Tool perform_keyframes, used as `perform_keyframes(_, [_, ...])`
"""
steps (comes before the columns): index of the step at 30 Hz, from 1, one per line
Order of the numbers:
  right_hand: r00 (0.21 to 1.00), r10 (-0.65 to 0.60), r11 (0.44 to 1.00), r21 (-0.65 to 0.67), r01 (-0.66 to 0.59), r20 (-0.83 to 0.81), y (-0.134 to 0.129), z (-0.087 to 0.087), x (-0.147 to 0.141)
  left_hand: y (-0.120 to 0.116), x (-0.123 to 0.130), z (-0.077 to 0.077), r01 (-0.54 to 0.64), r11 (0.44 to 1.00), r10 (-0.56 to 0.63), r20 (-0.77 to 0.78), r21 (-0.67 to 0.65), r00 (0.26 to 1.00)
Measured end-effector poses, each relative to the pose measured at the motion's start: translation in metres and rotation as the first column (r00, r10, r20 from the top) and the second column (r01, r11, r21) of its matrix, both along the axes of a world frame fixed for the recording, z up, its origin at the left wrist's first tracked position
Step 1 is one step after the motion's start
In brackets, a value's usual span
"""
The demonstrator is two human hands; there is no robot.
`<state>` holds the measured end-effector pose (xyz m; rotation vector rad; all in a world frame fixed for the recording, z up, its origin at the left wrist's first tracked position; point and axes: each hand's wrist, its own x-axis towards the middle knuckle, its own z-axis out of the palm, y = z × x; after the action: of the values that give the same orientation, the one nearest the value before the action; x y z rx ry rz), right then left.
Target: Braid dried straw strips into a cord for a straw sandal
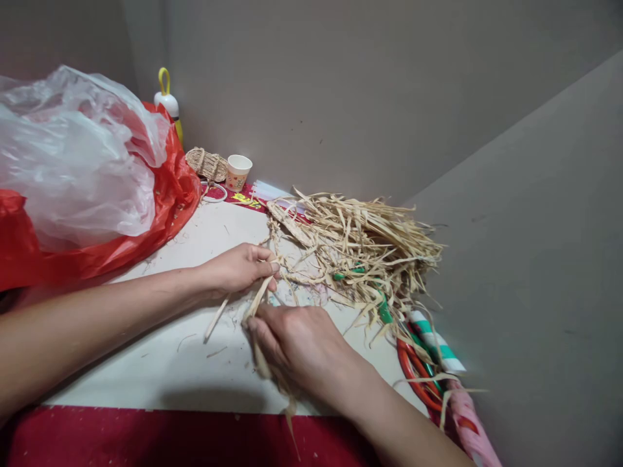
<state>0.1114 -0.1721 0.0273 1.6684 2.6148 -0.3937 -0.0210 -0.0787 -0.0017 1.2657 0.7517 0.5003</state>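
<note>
Between my two hands runs a pale dried husk strip (258, 297), twisted and slightly slack. My left hand (239, 268) pinches its upper end between thumb and fingers. Lower down and to the right, my right hand (302, 338) is closed on the same strip, whose loose tail hangs down past the fingers. A thin twisted husk cord (304, 281) leads from near my left fingertips toward a large pile of dried husk strips (374, 240). Below the left wrist, a pale stick-like piece (217, 319) sticks out over the white board (195, 363).
Red and clear plastic bags (92, 175) bulge at the left. At the back stand a paper cup (239, 172), a coiled rope bundle (207, 163) and a yellow-and-white bottle (167, 102). Rolls (438, 340) and a red ring (413, 376) lie at right, beside the grey wall (530, 272).
</note>
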Motion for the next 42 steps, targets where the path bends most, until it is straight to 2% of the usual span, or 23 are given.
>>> perform_keyframes(3, [0.990, 0.052, 0.994, -0.086, -0.063, -0.130, -0.011, 0.022, 0.010, 0.003, -0.003, 0.004, 0.015, 0.999, -0.015, -0.005, -0.044, 1.000])
perform_keyframes(5, [0.949, -0.048, 0.998, -0.041, 0.037, -0.313, -0.008, 0.031, 0.022, 0.005, -0.004, 0.006, 0.014, 0.998, -0.013, 0.024, -0.058, 1.000])
perform_keyframes(6, [0.899, -0.122, 0.990, 0.010, 0.139, -0.420, -0.004, 0.032, 0.028, 0.005, -0.005, 0.006, 0.016, 0.998, -0.014, 0.034, -0.069, 0.999])
perform_keyframes(8, [0.751, -0.238, 0.932, 0.073, 0.355, -0.616, 0.010, 0.028, 0.038, 0.005, -0.005, 0.007, 0.028, 0.995, -0.024, 0.040, -0.096, 0.999])
perform_keyframes(9, [0.676, -0.264, 0.912, 0.050, 0.407, -0.688, 0.018, 0.022, 0.041, 0.005, -0.006, 0.007, 0.036, 0.994, -0.033, 0.034, -0.107, 0.999])
perform_keyframes(10, [0.610, -0.286, 0.914, -0.018, 0.406, -0.739, 0.026, 0.015, 0.042, 0.004, -0.006, 0.007, 0.047, 0.993, -0.044, 0.029, -0.111, 0.999])
perform_keyframes(12, [0.506, -0.363, 0.923, -0.226, 0.313, -0.783, 0.039, -0.001, 0.041, 0.004, -0.006, 0.007, 0.076, 0.993, -0.072, 0.045, -0.093, 0.996])
perform_keyframes(15, [0.428, -0.478, 0.867, -0.491, 0.086, -0.767, 0.049, -0.022, 0.033, 0.003, -0.006, 0.006, 0.129, 0.990, -0.124, 0.088, -0.051, 0.988])
perform_keyframes(17, [0.415, -0.515, 0.822, -0.569, -0.009, -0.750, 0.050, -0.028, 0.030, 0.003, -0.006, 0.007, 0.136, 0.990, -0.134, 0.051, -0.040, 0.990])
perform_keyframes(20, [0.384, -0.560, 0.782, -0.621, -0.049, -0.735, 0.050, -0.029, 0.031, 0.002, -0.006, 0.008, 0.098, 0.995, -0.099, -0.024, -0.035, 0.995])
perform_keyframes(22, [0.363, -0.590, 0.748, -0.657, -0.090, -0.721, 0.051, -0.027, 0.033, 0.000, -0.005, 0.009, 0.075, 0.997, -0.076, -0.017, -0.036, 0.997])
perform_keyframes(25, [0.347, -0.625, 0.679, -0.706, -0.200, -0.700, 0.054, -0.028, 0.038, 0.000, -0.004, 0.009, 0.041, 0.999, -0.041, 0.036, -0.014, 0.999])
perform_keyframes(27, [0.372, -0.618, 0.661, -0.714, -0.232, -0.693, 0.055, -0.030, 0.043, 0.003, -0.004, 0.009, -0.006, 0.999, 0.004, 0.056, 0.032, 0.998])
perform_keyframes(29, [0.501, -0.558, 0.646, -0.725, -0.237, -0.661, 0.054, -0.030, 0.049, 0.007, -0.006, 0.010, -0.073, 0.994, 0.069, 0.043, 0.084, 0.997])
perform_keyframes(31, [0.708, -0.410, 0.643, -0.733, -0.222, -0.575, 0.053, -0.025, 0.058, 0.011, -0.008, 0.013, -0.138, 0.982, 0.136, 0.024, 0.125, 0.990])
perform_keyframes(33, [0.866, -0.239, 0.699, -0.697, -0.160, -0.439, 0.051, -0.014, 0.068, 0.014, -0.011, 0.017, -0.173, 0.974, 0.172, 0.022, 0.145, 0.985])
perform_keyframes(35, [0.928, -0.164, 0.800, -0.596, -0.074, -0.335, 0.049, 0.002, 0.081, 0.015, -0.012, 0.020, -0.170, 0.976, 0.168, 0.024, 0.140, 0.986])
perform_keyframes(37, [0.923, -0.206, 0.877, -0.480, 0.027, -0.326, 0.050, 0.018, 0.095, 0.014, -0.012, 0.021, -0.130, 0.985, 0.129, 0.012, 0.113, 0.992])
perform_keyframes(38, [0.894, -0.260, 0.916, -0.385, 0.109, -0.366, 0.050, 0.023, 0.101, 0.013, -0.012, 0.020, -0.104, 0.990, 0.104, 0.003, 0.092, 0.995])
perform_keyframes(39, [0.836, -0.332, 0.934, -0.278, 0.226, -0.436, 0.051, 0.027, 0.105, 0.011, -0.011, 0.020, -0.074, 0.995, 0.075, -0.007, 0.071, 0.997])
perform_keyframes(41, [0.689, -0.410, 0.894, -0.113, 0.434, -0.598, 0.054, 0.026, 0.105, 0.008, -0.009, 0.017, -0.021, 1.000, 0.021, -0.012, 0.022, 1.000])
perform_keyframes(42, [0.628, -0.417, 0.869, -0.084, 0.488, -0.657, 0.055, 0.023, 0.100, 0.006, -0.008, 0.016, -0.004, 1.000, 0.004, -0.006, -0.001, 1.000])
